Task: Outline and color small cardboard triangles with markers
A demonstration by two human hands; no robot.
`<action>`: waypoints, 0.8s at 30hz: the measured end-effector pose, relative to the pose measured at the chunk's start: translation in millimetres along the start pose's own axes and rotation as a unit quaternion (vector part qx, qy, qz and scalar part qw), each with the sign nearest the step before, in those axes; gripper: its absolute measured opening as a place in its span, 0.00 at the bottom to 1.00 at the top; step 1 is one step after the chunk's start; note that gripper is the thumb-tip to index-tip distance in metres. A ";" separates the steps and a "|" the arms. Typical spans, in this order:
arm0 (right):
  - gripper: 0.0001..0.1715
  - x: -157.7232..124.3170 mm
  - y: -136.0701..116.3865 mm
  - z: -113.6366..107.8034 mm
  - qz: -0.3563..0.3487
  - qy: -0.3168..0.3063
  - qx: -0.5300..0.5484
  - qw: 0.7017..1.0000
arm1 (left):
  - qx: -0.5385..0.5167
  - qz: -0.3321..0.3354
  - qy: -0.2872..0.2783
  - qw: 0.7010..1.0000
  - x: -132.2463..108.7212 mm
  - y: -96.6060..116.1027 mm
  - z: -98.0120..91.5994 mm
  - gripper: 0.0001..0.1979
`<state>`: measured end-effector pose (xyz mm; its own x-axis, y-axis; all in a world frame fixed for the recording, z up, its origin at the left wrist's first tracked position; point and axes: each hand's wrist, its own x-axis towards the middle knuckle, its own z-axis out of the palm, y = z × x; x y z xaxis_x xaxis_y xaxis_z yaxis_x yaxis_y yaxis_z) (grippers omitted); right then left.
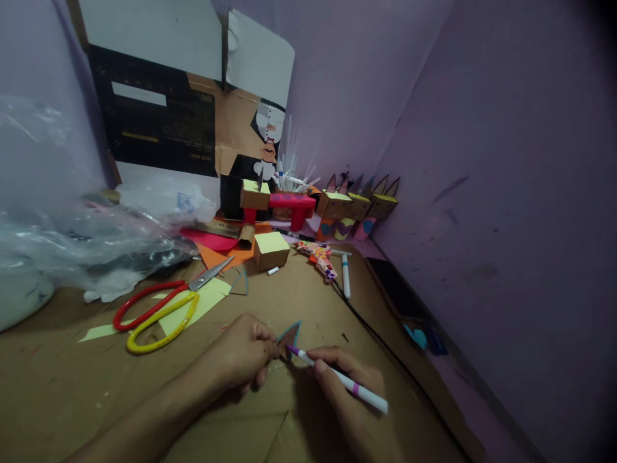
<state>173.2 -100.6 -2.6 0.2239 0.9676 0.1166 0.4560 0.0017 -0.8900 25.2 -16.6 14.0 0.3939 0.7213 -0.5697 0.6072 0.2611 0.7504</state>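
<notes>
My left hand (pixel 248 354) pinches a small brown cardboard triangle (pixel 289 337) by its lower left corner; blue lines run along its edges. In my right hand (pixel 354 386) is a white marker (pixel 359 390) with a purple tip and a purple band. Its tip meets the face of the triangle, or hangs just over it. Beyond the hands stands a small cardboard box (pixel 270 251) with a pale yellow top, a white marker cap (pixel 272 271) lying before it. Another triangle outlined in blue (pixel 240 283) lies left of the box.
Scissors (pixel 164 315) with red and yellow handles rest on yellow paper (pixel 209 302) at left. A patterned glue gun (pixel 321 257) trails a black cable (pixel 385 350) down the right side. A phone (pixel 398 289) lies by the wall. Cardboard figures with pointed ears (pixel 359 206) stand behind; plastic bags (pixel 96 218) fill the left.
</notes>
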 end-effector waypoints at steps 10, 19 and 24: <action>0.12 2.1 2.0 1.1 -0.016 -0.003 0.004 1.000 | 0.007 0.007 0.006 1.000 -0.7 -1.3 0.8 0.16; 0.12 1.9 1.0 4.3 -0.032 0.020 0.020 0.999 | 0.012 0.004 0.003 1.000 -0.7 -1.1 0.2 0.17; 0.13 0.8 0.5 1.7 0.009 0.030 0.039 0.999 | 0.013 0.014 -0.002 1.000 0.3 -2.7 -0.1 0.15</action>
<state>172.1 -99.4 -3.6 0.2843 0.9505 0.1255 0.3830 0.0074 -0.9237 23.6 -17.0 11.9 0.4148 0.7253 -0.5495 0.6133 0.2233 0.7576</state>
